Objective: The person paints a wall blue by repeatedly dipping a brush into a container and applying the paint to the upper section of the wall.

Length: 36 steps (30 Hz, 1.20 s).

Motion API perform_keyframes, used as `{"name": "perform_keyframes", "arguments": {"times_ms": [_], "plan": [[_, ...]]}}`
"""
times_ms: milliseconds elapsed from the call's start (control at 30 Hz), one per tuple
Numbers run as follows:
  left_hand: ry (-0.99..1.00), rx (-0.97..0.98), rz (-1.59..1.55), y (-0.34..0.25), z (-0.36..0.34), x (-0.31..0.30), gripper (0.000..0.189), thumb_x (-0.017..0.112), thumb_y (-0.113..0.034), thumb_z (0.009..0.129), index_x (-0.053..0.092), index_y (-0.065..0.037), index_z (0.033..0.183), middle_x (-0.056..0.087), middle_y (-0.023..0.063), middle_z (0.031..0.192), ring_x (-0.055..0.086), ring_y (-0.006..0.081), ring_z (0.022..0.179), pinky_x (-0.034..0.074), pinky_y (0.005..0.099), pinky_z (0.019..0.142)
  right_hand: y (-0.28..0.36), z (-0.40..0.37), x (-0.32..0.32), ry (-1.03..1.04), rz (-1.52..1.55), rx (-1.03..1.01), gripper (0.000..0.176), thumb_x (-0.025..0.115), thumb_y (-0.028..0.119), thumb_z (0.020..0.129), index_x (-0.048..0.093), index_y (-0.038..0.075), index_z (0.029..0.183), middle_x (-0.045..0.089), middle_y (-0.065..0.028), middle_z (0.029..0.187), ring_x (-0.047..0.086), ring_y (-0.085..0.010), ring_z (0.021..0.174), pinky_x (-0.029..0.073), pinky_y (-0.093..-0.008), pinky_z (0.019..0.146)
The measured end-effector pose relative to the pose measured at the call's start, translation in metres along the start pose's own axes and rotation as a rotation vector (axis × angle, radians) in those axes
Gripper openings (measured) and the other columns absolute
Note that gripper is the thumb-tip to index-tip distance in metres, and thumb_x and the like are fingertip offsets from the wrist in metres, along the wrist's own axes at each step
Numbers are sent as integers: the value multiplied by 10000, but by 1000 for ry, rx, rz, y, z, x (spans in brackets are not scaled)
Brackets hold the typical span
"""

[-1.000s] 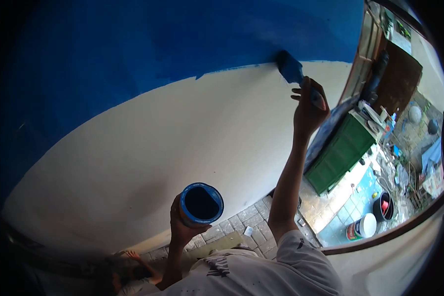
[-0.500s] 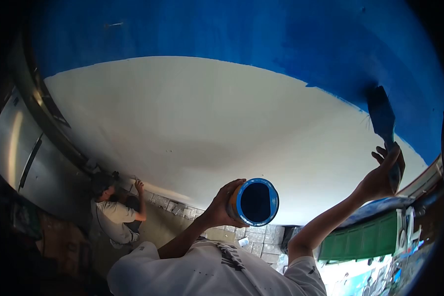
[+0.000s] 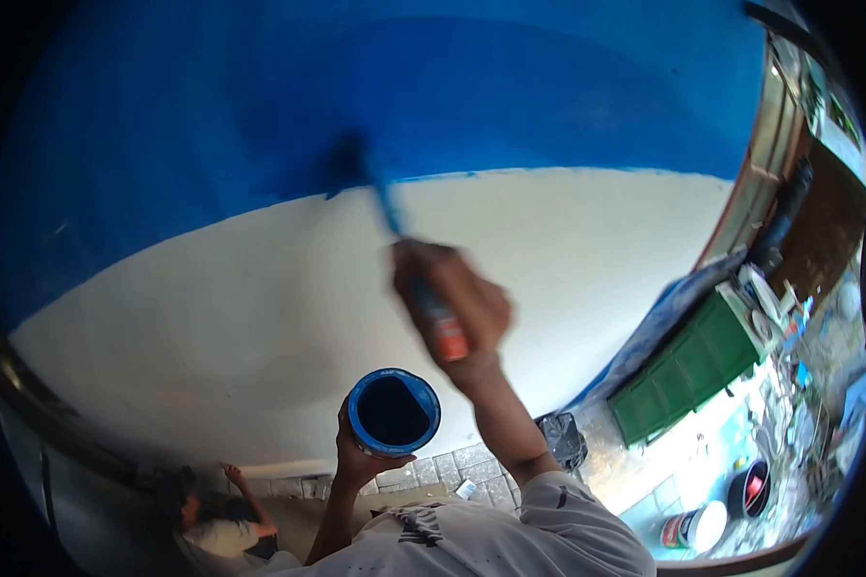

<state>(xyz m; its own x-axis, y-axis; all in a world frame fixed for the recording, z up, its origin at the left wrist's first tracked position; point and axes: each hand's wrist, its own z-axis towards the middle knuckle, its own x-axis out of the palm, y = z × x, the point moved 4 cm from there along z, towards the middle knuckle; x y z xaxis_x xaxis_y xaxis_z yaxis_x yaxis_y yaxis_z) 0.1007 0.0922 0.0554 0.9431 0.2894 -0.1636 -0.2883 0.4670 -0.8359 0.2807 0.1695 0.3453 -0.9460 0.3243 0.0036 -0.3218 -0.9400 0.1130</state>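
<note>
My right hand (image 3: 457, 298) is closed around the handle of a paintbrush (image 3: 387, 204), which has a blue shaft and a red-orange end. The brush head is blurred and lies over the lower border of the blue painted area (image 3: 510, 91), where it meets the white part of the wall (image 3: 568, 250). Lower down, my left hand (image 3: 356, 460) grips a round paint can (image 3: 394, 450) by its side. Blue paint coats the can's rim, and its inside looks dark.
At the lower left, another person (image 3: 226, 534) crouches by the wall with one hand raised. A green container (image 3: 688, 370), a black bag (image 3: 561, 440), a white bucket (image 3: 698, 527) and a dark bucket (image 3: 749, 489) stand at right. Paving blocks (image 3: 443, 471) run along the wall's foot.
My view has turned to the right. The brush in my right hand has swept left along the blue border, from the far right to near the middle. My left hand still holds the can.
</note>
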Motion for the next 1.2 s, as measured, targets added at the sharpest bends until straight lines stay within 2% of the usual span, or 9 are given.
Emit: {"name": "perform_keyframes", "arguments": {"times_ms": [167,300,333,467,700,833,967,1133,1200], "plan": [[60,22,16,7,6,12,1336,1094,-283,473,331,-61,1547,554,146,1447,572,303,1342,473,459,1154,-6,6,10,44,104,26,141,841,24,859,755,19,971,752,-106,875,739,-217,692,570,-285,634],[34,57,-68,3,10,16,1318,1091,-297,489,334,-56,1542,561,151,1446,583,298,1334,487,466,1142,-77,-10,-47,-369,115,457,99,758,100,994,773,5,1017,758,-56,813,713,-99,712,563,-251,650],[28,63,-98,2,9,16,1315,1090,-293,491,335,-55,1541,563,152,1445,588,296,1329,493,467,1136,-85,-8,-67,-422,-26,494,173,731,137,1017,762,-32,1030,777,-101,881,761,-169,691,604,-257,621],[54,-27,-105,2,7,1,1325,1092,-282,484,334,-74,1551,562,141,1444,587,294,1329,496,466,1134,-64,5,-73,-431,-298,298,145,740,89,1001,759,-45,1052,771,-105,867,755,-174,688,615,-268,630],[94,-23,-2,12,14,-23,1356,1090,-256,477,308,-78,1570,543,141,1462,563,292,1353,484,464,1149,25,18,54,-62,-78,-183,284,860,70,847,763,19,1110,777,-101,961,776,-190,741,609,-285,591],[83,-6,-43,13,20,-30,1355,1087,-265,491,299,-75,1577,538,152,1473,562,301,1360,480,470,1158,12,24,53,4,75,-38,226,829,78,887,751,56,1099,750,-76,932,762,-216,737,610,-315,631],[45,8,-92,6,18,-47,1329,1080,-259,509,306,-73,1574,549,156,1465,573,307,1355,485,475,1152,-21,36,18,-286,21,185,81,791,17,941,768,-30,1003,767,-104,838,770,-165,732,582,-249,648],[109,-10,-165,34,3,-60,1368,1088,-288,499,292,-65,1589,543,158,1474,571,307,1359,493,466,1149,-5,38,14,-328,-173,117,161,842,55,905,759,-9,1028,743,-111,828,738,-157,722,558,-277,603],[154,-69,-133,41,5,-59,1359,1088,-279,496,306,-69,1587,540,156,1480,561,305,1368,484,467,1156,16,32,34,-214,-216,-110,133,827,60,916,777,6,1026,770,-97,840,732,-142,647,579,-243,613]]}}
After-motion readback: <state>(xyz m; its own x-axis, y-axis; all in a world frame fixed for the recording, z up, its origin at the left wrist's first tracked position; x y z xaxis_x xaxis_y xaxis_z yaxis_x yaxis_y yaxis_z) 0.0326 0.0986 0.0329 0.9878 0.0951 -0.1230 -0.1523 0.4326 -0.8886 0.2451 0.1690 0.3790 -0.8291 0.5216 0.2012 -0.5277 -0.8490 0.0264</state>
